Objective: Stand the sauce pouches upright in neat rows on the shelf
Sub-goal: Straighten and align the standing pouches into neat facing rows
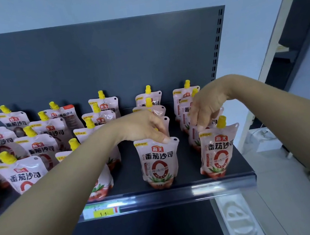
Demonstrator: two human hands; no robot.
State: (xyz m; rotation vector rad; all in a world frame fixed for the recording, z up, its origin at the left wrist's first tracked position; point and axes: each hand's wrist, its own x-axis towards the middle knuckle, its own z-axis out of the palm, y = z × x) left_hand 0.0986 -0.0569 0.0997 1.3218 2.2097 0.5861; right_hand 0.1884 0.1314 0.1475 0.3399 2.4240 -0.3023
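A dark grey shelf with a tall back panel fills most of the view, and rows of pink sauce pouches with yellow caps stand across it, several on the left leaning rather than upright. Along the front edge runs a clear price rail holding a yellow and green tag. Both forearms reach in from below. The left hand is closed over the top of the front centre pouch, thumb and fingers pinching its upper edge where the cap is hidden; that pouch stands upright near the shelf front. The right hand droops with fingers pointing down just behind the front right pouch (its yellow cap shows beside the hand); the fingertips seem to touch a pouch behind, though whether they grip it I cannot tell.
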